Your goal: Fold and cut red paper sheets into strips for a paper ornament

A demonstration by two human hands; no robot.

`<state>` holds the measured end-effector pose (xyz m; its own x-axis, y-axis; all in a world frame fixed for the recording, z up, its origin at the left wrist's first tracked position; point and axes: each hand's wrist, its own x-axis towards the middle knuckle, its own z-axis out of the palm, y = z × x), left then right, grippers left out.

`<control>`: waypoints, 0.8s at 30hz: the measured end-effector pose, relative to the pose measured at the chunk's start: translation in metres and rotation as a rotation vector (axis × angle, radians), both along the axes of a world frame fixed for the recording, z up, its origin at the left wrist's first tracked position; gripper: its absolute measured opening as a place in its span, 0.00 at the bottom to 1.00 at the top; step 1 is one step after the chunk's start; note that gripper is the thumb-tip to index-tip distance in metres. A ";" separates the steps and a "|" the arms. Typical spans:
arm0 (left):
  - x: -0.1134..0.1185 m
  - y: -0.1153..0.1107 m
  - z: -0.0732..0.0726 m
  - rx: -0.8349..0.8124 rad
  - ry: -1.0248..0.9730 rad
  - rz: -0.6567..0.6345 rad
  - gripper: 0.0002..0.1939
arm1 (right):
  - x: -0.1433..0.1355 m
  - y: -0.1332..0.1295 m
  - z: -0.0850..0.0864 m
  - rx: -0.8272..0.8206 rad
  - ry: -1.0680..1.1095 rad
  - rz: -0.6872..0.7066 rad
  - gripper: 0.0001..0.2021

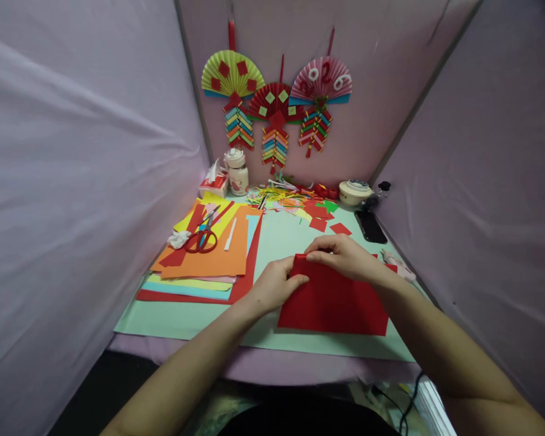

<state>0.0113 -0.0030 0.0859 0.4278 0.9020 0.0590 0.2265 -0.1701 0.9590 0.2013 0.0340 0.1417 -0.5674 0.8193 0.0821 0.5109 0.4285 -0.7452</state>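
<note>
A sheet of red paper (333, 306) lies at the front right of the table, with a narrow folded strip along its far edge. My left hand (279, 283) grips its upper left corner, thumb on top and fingers behind. Just to the right, my right hand (338, 253) pinches the folded edge between thumb and fingers. My right forearm covers part of the sheet's right side. Left of my hands is a stack of coloured paper topped by an orange sheet (229, 257), with red-handled scissors (201, 241) and a white pen (230, 234) on it.
Paper scraps (284, 197) and small red squares (318, 224) lie at the back. A phone (370, 226), a lidded bowl (355, 192), a white bottle (238, 180) and a tissue box (214, 183) stand around. Paper fans (276, 100) hang on the back wall; fabric walls flank both sides.
</note>
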 end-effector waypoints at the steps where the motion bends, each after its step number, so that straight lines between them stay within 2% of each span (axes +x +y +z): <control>1: 0.000 0.000 0.000 0.008 0.011 0.000 0.08 | 0.001 0.000 0.000 -0.003 -0.001 -0.001 0.11; 14: 0.003 -0.004 0.007 0.055 0.098 -0.035 0.08 | 0.004 -0.004 0.002 -0.011 0.016 -0.010 0.11; 24: 0.011 -0.009 0.006 0.114 0.189 0.082 0.12 | 0.001 -0.007 -0.003 0.047 0.095 0.037 0.08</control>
<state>0.0224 -0.0120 0.0922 0.3662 0.9264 0.0882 0.4180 -0.2484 0.8738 0.2027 0.0274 0.1386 -0.5852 0.7918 0.1746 0.4219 0.4812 -0.7684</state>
